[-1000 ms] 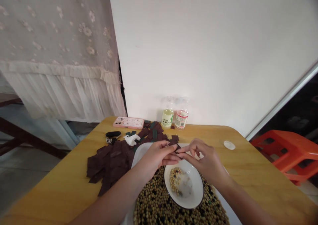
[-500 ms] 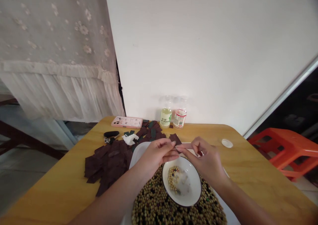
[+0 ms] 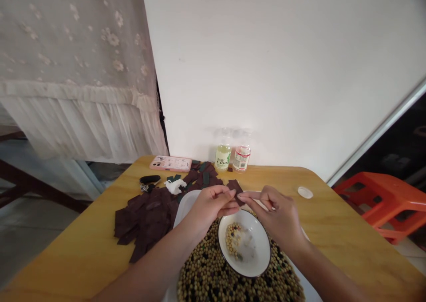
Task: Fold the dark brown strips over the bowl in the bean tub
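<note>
My left hand and my right hand meet above a white bowl. Both pinch a small dark brown packet between thumb and fingertips. The bowl holds a few mixed beans and sits on a heap of tan and dark beans in a white tray. A pile of the same dark brown packets lies on the wooden table to the left of the tray.
At the table's far edge stand two small bottles against the white wall. A pink phone, a black key fob, crumpled white paper and a white cap lie on the table. An orange stool is at the right.
Both hands have stayed together over the bowl, shifting slightly up and away; the packet between the fingertips now shows more above the fingers.
</note>
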Motion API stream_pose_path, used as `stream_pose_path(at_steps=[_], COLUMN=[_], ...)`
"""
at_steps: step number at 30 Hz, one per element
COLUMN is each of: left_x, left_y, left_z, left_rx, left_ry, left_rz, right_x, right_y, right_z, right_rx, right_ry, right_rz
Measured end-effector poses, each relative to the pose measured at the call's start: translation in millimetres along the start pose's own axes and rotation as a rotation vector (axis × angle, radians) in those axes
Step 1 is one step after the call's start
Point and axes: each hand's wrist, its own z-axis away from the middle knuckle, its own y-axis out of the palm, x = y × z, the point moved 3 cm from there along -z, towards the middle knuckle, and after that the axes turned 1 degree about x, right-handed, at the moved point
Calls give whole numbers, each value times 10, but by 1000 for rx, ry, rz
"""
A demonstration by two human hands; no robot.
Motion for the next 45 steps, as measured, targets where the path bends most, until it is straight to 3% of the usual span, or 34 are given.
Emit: stream_pose_path(at_steps=[4,7,11,22,27,45], left_x=[-10,-2,5,16,11,7], left_y=[11,16,25,22,20,-9], left_z=[5,16,25,44,41,0], left_rx=[-5,-18,9,-3,-11,-17], left_ry=[15,-5,2,13,13,64], left_rz=[11,18,28,33,74,93], right_x=[15,8,25,12,38,90], right_y=[10,-7,20,-6,21,14], right_z=[11,13,13,34,37,43], right_rx=[26,-42,6,-91,-12,-33], right_ry=[-68,-41,-70,-30,-54,-95], right_rz=[34,33,27,31,20,18])
